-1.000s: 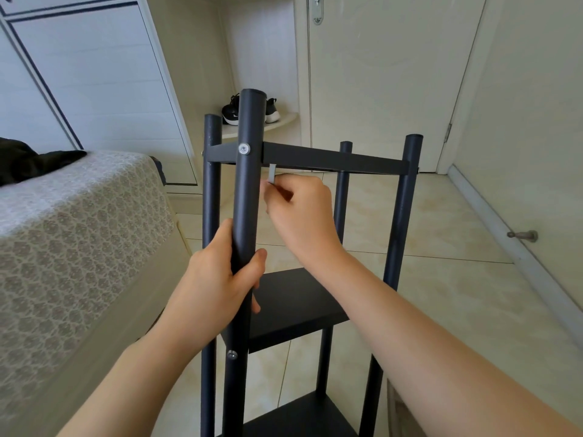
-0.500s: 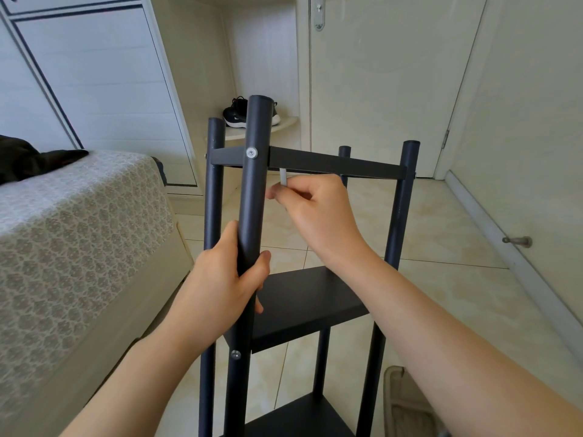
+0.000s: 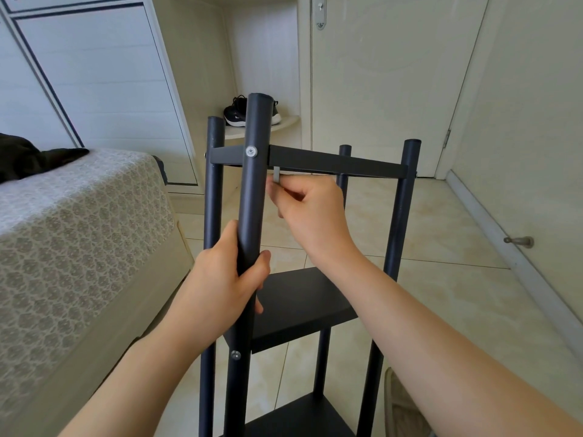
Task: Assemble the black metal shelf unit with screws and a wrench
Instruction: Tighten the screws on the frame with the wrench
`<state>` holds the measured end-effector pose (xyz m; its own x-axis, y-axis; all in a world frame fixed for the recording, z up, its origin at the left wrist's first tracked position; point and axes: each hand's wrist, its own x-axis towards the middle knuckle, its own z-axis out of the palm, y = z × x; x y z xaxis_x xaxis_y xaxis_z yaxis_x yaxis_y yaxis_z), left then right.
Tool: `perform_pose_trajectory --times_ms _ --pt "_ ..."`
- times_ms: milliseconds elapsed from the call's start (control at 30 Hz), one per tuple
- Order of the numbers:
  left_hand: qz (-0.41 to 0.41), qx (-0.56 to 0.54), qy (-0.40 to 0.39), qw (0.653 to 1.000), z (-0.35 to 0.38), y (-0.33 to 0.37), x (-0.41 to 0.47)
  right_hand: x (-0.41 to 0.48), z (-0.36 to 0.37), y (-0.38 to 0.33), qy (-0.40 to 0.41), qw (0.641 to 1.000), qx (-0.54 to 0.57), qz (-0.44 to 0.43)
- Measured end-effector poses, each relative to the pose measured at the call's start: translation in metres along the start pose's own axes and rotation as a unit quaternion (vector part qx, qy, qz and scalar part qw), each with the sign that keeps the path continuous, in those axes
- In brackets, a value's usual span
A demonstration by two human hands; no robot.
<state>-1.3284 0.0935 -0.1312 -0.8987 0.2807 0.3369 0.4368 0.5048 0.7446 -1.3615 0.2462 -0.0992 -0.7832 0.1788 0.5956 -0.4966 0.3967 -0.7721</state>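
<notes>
Head view
Shelf (image 3: 303, 298): black, upright on the tiled floor (image 3: 448, 298), just beside the bed (image 3: 79, 222).
Left hand (image 3: 220, 285): curled round the nearest post (image 3: 254, 190), below its upper screw (image 3: 251, 151).
Right hand (image 3: 310, 209): pinches a small grey wrench (image 3: 276, 175), which points up to the underside of the top rail (image 3: 334, 164), just right of that post.
Shoes (image 3: 235, 113): on a corner ledge behind the shelf.

The shelf unit (image 3: 334, 165) stands at frame centre on the floor (image 3: 457, 294). A bed (image 3: 79, 231) lies at left, a door (image 3: 394, 74) behind, and shoes (image 3: 239, 113) sit in a niche behind the unit.
</notes>
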Motion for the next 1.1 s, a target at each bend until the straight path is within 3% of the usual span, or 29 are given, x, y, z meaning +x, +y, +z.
perform_pose_trajectory --times_ms 267,500,1100 --pt "0.006 -0.009 0.002 1.0 0.0 0.001 0.0 0.0 0.021 0.012 0.093 0.995 0.011 -0.029" --pt "0.01 -0.025 0.0 1.0 0.001 0.002 0.002 0.003 0.034 0.016 0.118 0.992 0.029 -0.037" --pt "0.004 -0.017 -0.001 1.0 0.005 0.002 0.005 0.006 0.004 0.016 0.01 1.0 0.016 -0.005"
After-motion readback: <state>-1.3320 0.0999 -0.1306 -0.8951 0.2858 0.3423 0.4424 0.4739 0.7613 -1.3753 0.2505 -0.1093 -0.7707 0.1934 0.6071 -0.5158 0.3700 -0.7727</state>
